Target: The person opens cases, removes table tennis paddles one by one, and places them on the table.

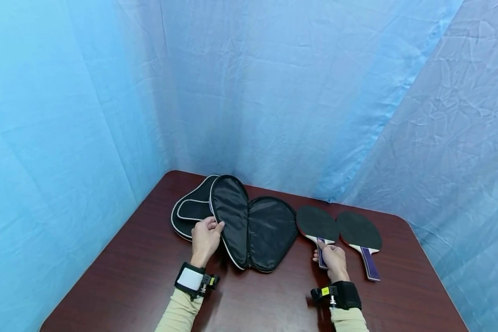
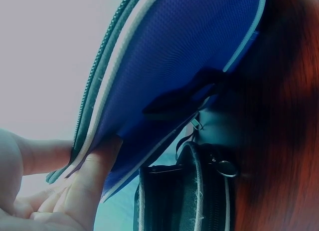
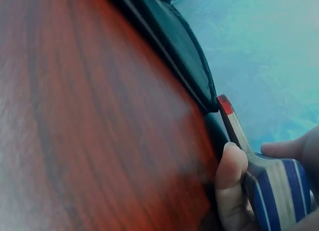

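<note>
An unzipped black paddle case [image 1: 269,230] lies spread on the table, its left flap raised. My left hand [image 1: 206,236] pinches the edge of that flap between thumb and fingers; the left wrist view shows the flap's blue outer cloth [image 2: 164,66] and zipper edge. With my right hand [image 1: 333,259] I grip the purple-striped handle of a table tennis paddle [image 1: 317,223], dark face up, its blade right beside the case's right edge. In the right wrist view the striped handle end [image 3: 281,191] sits between thumb and fingers.
A second table tennis paddle [image 1: 360,230] lies just right of the held one. Another black case [image 1: 186,210] with white piping is at the left, partly hidden behind the raised flap. Blue cloth [image 1: 274,92] hangs behind the dark red wooden table [image 1: 141,258].
</note>
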The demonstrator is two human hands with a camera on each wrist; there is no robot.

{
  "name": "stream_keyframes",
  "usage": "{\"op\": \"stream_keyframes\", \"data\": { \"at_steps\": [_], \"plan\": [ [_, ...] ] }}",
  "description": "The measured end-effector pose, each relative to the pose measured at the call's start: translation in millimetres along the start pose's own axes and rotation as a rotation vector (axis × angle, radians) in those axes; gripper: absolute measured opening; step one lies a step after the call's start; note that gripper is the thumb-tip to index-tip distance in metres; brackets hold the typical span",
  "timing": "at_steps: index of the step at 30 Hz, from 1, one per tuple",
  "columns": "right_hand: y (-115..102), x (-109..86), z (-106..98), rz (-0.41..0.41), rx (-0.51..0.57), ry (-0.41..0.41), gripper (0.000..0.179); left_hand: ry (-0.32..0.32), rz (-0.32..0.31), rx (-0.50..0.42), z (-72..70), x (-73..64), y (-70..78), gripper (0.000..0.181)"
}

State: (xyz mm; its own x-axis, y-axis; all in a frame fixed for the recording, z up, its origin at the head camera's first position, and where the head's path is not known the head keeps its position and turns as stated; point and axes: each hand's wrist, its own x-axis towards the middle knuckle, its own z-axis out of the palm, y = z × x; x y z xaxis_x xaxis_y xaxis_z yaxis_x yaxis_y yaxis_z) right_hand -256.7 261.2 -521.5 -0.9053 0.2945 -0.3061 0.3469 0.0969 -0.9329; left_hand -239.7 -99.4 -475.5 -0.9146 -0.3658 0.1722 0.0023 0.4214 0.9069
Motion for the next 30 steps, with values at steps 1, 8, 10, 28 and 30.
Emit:
{"op": "stream_keyframes", "data": {
  "at_steps": [1, 8, 10, 28, 30],
  "plan": [
    [1.0, -0.1, 0.0, -0.01, -0.021, 0.018, 0.043, 0.0, 0.0, 0.001, -0.2, -0.2, 0.0, 0.024],
    [4.0, -2.0, 1.8, -0.095, -0.226, 0.165, 0.044, 0.006, 0.017, 0.004, -0.2, -1.1, -1.5, 0.024],
    [2.9, -3.4, 3.1, -0.111, -0.285, 0.204, 0.042, 0.005, 0.014, 0.003, -0.4, -1.1, -1.8, 0.024],
    [0.2, -5.9, 4.6, -0.258, -0.537, 0.405, 0.031, 0.03, 0.006, -0.011, -0.9, -2.5, -0.3, 0.028],
    [-0.2, -5.6, 4.5, -0.261, -0.536, 0.398, 0.03, 0.037, 0.005, -0.016, -0.9, -3.0, 0.4, 0.029]
  ]
}}
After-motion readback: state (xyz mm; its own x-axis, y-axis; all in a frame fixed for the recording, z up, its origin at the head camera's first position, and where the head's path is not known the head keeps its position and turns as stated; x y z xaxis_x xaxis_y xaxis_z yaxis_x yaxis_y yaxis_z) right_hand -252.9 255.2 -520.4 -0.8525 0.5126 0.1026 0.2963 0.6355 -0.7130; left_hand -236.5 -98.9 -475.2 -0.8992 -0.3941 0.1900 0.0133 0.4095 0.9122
